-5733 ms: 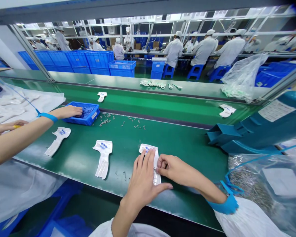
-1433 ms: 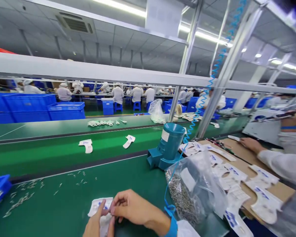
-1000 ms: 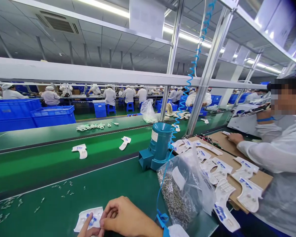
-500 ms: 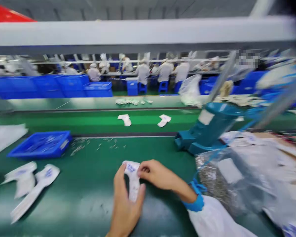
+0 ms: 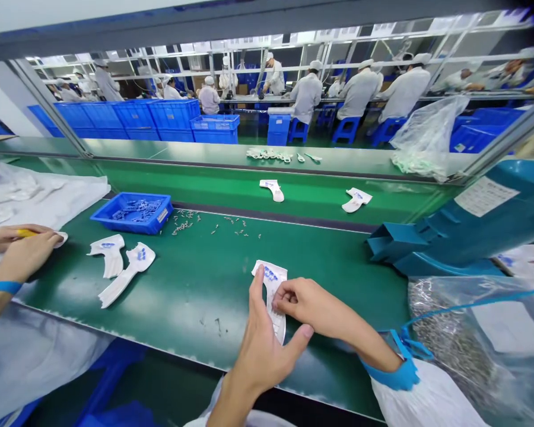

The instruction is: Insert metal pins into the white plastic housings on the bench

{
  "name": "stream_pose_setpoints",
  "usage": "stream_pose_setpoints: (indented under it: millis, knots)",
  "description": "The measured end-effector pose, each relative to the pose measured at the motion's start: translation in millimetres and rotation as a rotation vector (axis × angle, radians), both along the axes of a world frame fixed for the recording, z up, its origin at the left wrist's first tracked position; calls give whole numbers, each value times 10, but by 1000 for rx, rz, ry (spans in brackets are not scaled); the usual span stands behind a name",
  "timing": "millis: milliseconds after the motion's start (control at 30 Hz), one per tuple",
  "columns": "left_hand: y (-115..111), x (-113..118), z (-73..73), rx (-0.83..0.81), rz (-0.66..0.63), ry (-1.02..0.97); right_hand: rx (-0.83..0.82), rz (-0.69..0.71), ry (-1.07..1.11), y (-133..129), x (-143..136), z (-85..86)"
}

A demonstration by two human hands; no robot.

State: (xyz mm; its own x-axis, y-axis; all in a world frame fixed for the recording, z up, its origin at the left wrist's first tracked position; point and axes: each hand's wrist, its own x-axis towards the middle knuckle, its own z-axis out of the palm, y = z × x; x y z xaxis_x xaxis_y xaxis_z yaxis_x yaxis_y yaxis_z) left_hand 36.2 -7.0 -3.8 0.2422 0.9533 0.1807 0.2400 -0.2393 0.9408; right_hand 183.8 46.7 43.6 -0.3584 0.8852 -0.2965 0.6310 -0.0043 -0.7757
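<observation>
Left hand (image 5: 264, 350) spread along the left edge of the white shell (image 5: 279, 274) | right hand (image 5: 307, 303) over it, fingertips pressed together, can't tell on what | shell lies on the green bench (image 5: 196, 267), near side, right of two other shells (image 5: 109, 255)

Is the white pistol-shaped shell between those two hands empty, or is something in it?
Not empty: blue pieces show in the far end of the white pistol-shaped shell, beside the left hand.

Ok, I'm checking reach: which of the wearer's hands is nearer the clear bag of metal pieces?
Right. The right hand lies left of the clear bag; the left hand is farther left, at the white part.
</observation>
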Motion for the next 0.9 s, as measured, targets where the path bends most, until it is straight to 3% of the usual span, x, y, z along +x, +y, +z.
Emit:
stream_pose_setpoints:
  millis: [200, 400, 733, 900]
  knots:
    - [-67, 131, 184, 25, -10, -255, 61, 0, -45, -28, 4, -8]
    - [-70, 202, 110, -46, 87, -468, 27, 23, -13, -30, 14, -9]
    - [-62, 200, 89, -59, 89, -495, 81, -4, -184, -47, -6, -79]
    - [-69, 177, 87, -47, 83, -510, 73, 78, -248, 55, 21, -5]
